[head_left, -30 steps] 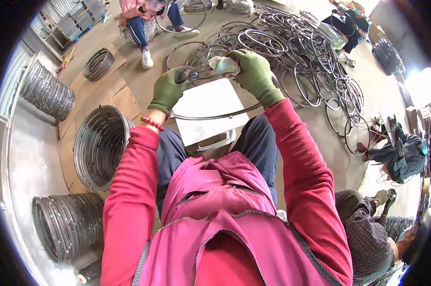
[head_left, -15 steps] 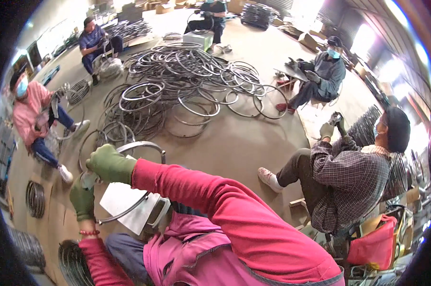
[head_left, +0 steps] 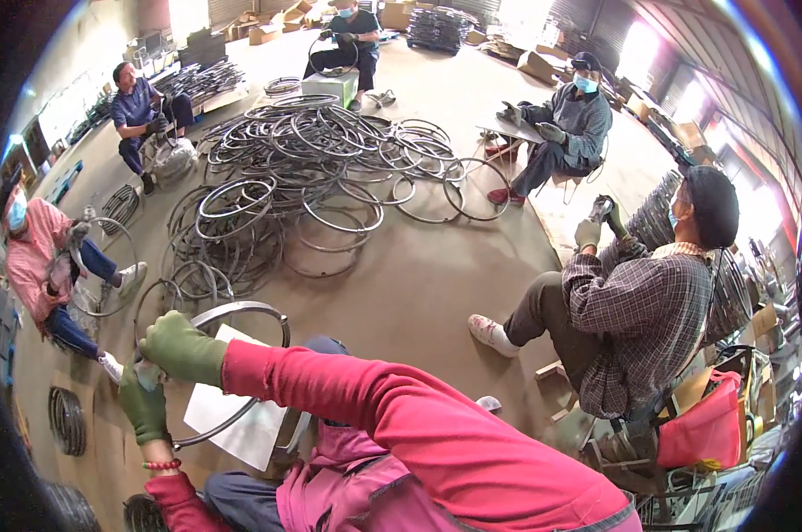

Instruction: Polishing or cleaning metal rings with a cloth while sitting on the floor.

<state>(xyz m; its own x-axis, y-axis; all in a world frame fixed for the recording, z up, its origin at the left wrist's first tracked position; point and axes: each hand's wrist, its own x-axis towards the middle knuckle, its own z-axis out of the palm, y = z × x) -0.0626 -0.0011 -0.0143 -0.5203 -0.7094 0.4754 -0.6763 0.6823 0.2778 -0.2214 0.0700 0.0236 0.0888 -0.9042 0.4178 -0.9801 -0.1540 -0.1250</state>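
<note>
A thin grey metal ring (head_left: 281, 324) is upright in front of me, tilted, with both my hands at its left side. My right hand (head_left: 183, 348), in a green glove, reaches across and closes around the ring's upper left. Just below it my left hand (head_left: 144, 410), also green-gloved with a red bead bracelet (head_left: 161, 464) at the wrist, grips the same ring. Between the hands something small and greyish (head_left: 150, 372) shows, too unclear to name. Behind the ring is a white flat sheet or board (head_left: 250, 434).
A large heap of metal rings (head_left: 294, 146) lies on the floor ahead. Several co-workers sit around it, one in a checked shirt (head_left: 640, 301) close at right, another in pink (head_left: 42, 257) at left. Stacked rings (head_left: 66, 421) lie at left; a red bag (head_left: 702, 426) hangs at right.
The whole view has shifted, so the heap and co-workers sit further left and my hands lower in the picture. Both hands keep their hold on the ring.
</note>
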